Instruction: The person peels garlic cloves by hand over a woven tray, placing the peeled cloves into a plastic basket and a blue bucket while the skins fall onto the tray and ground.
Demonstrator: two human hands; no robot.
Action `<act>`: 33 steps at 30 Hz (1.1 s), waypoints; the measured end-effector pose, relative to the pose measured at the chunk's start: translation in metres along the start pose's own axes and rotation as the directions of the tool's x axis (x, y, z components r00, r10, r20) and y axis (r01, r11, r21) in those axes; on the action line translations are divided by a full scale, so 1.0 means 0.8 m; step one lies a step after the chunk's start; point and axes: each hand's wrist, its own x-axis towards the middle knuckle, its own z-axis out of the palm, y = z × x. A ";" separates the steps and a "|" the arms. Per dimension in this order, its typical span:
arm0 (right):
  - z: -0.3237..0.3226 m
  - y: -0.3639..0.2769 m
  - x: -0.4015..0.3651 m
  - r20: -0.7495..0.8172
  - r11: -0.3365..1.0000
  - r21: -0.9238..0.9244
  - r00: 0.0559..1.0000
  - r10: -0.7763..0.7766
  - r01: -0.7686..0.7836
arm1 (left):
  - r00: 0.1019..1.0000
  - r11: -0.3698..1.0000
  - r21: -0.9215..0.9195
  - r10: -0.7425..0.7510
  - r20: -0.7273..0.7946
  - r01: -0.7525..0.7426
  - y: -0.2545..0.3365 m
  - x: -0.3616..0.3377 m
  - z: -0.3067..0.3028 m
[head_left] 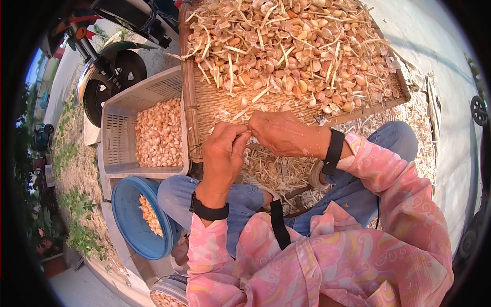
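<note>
My left hand [223,153] and my right hand [286,134] meet at the near edge of the woven tray [215,100], fingertips pinched together. Between them is a small pale garlic clove [249,134], mostly covered by the fingers. Just beyond my hands, a heap of loose garlic cloves [307,56] with dry stems and papery skins covers most of the tray. A few cloves lie apart from the heap on the bare weave, close to my fingers.
Left of the tray stands a white plastic crate [117,130] holding cloves. Nearer me are a blue bucket [135,225] with some cloves and another bucket [169,291] of cloves. Dry skins [279,169] litter the ground below my hands. A parked motorbike's wheel [115,84] is at the upper left.
</note>
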 end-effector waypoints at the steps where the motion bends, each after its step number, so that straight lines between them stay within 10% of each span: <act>1: 0.000 0.000 -0.002 0.011 1.000 0.001 1.000 -0.006 0.006 | 1.000 1.000 -0.021 -0.015 0.018 0.016 0.000 -0.002 0.000; 8: 0.012 0.012 0.004 0.108 0.870 0.433 0.971 0.211 -0.237 | 0.997 0.997 -0.037 0.065 0.052 -0.063 0.001 0.007 0.003; 12: 0.026 0.032 0.001 0.345 0.905 0.315 0.923 0.171 -0.285 | 0.925 0.960 0.010 -0.267 -0.270 0.280 -0.033 0.016 -0.068; 13: 0.033 0.038 -0.006 0.334 0.935 0.209 0.919 0.208 -0.287 | 0.940 0.922 0.266 -0.206 -0.273 0.280 -0.074 0.018 -0.095; 14: 0.034 0.036 -0.010 0.324 0.952 0.101 0.914 0.243 -0.288 | 0.954 0.822 0.504 -0.147 -0.262 0.265 -0.079 0.029 -0.106; 17: 0.033 0.026 -0.008 0.428 0.944 -0.054 0.847 0.316 -0.325 | 0.971 0.938 0.252 -0.226 -0.083 0.240 -0.075 0.063 -0.060; 21: 0.036 0.028 -0.004 0.385 0.959 -0.018 0.883 0.269 -0.284 | 0.972 0.928 0.371 -0.067 0.225 -0.022 -0.077 0.119 0.060; 27: 0.024 0.041 -0.006 0.233 0.950 0.084 0.933 0.275 -0.301 | 0.960 0.797 0.593 -0.065 0.272 -0.113 -0.080 0.134 0.108; 31: 0.016 0.060 -0.001 -0.083 0.939 0.211 0.953 0.293 -0.270 | 0.943 0.962 0.087 -0.272 0.194 0.260 -0.081 0.120 0.066; 33: 0.010 0.063 0.002 -0.194 0.932 0.263 0.933 0.304 -0.250 | 0.836 0.710 -0.443 -0.445 0.320 0.548 -0.072 0.102 0.041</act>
